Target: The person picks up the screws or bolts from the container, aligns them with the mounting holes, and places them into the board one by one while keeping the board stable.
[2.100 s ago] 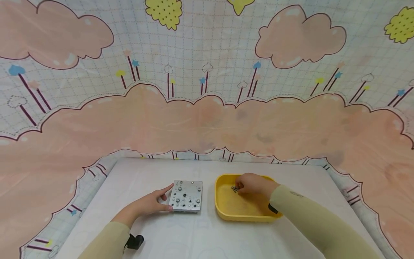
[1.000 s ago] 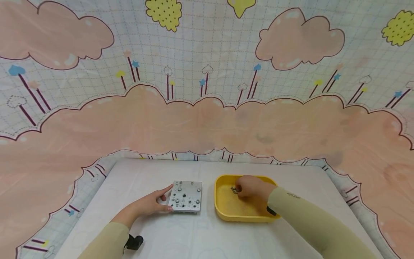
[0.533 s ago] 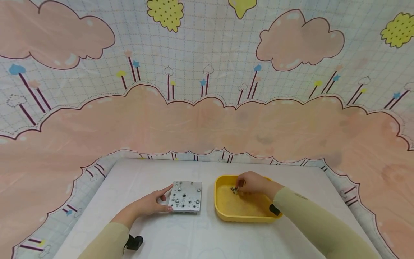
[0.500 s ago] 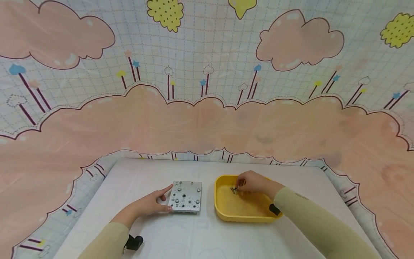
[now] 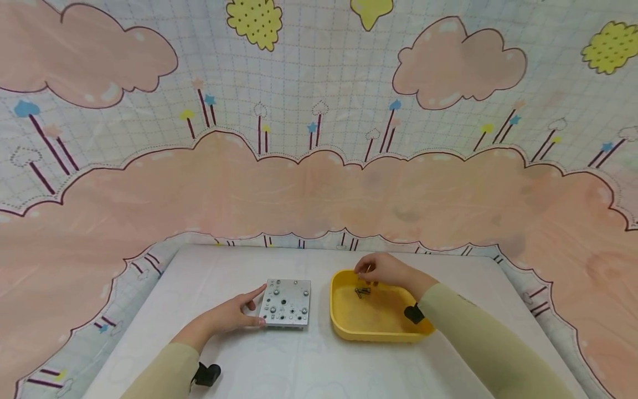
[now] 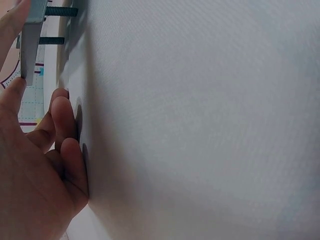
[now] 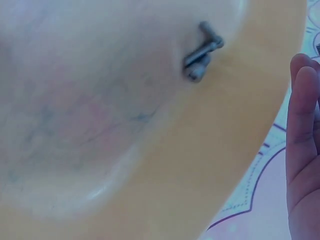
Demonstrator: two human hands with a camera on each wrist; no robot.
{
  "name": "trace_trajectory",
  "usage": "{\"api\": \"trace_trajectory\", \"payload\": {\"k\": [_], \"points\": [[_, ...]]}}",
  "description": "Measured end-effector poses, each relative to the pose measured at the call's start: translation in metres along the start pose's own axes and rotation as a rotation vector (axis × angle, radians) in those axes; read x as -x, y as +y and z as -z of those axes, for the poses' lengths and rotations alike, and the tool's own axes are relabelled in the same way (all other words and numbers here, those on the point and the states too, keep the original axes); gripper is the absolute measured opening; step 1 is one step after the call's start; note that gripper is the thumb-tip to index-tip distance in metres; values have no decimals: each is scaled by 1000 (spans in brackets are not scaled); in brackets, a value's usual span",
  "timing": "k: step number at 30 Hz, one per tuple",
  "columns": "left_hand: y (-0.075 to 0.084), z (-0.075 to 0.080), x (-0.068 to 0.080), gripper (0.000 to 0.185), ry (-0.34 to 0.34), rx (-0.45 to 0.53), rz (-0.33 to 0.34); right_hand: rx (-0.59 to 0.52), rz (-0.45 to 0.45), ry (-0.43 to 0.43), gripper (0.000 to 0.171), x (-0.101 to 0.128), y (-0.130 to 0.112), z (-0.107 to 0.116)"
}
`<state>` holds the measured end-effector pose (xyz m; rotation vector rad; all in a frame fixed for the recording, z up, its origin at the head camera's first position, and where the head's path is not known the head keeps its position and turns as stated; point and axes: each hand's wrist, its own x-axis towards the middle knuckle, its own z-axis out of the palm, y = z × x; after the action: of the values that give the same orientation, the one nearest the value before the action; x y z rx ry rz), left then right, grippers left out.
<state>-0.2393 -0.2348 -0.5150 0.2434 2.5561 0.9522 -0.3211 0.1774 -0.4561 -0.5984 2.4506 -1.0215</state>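
A square silver metal plate (image 5: 295, 300) with holes and several screw heads lies on the white table. My left hand (image 5: 226, 317) holds it at its left side, index finger near the back corner and thumb at the front one. Threaded screw shanks (image 6: 52, 40) stick out from its underside in the left wrist view. Over the back rim of a yellow tray (image 5: 381, 336), my right hand (image 5: 389, 271) pinches a small screw, mostly hidden by the fingers; a dark bit of it shows at the right wrist view's edge. Loose screws (image 7: 202, 52) lie together in the tray.
White cloth (image 5: 299, 366) covers the table. A patterned curtain (image 5: 319, 194) hangs behind and along the sides. Each wrist wears a black camera mount, such as the left one (image 5: 206, 374). The tray stands a short gap right of the plate.
My right hand has lifted out of the tray's floor, up and slightly back, with a screw pinched; the remaining screws are uncovered. The left hand and plate have not moved.
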Motion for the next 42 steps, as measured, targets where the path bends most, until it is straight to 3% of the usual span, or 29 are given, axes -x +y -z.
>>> {"api": "trace_trajectory", "payload": {"k": [15,30,42], "points": [[-1,1,-1,99,0,3,15,-42,37,-15,18,-29,-47,-27],[-5,2,1,99,-14,-13,12,1,110,-89,22,-77,-103,-75],[-5,3,2,98,-38,-2,1,57,102,-84,17,-99,-121,-101]]}}
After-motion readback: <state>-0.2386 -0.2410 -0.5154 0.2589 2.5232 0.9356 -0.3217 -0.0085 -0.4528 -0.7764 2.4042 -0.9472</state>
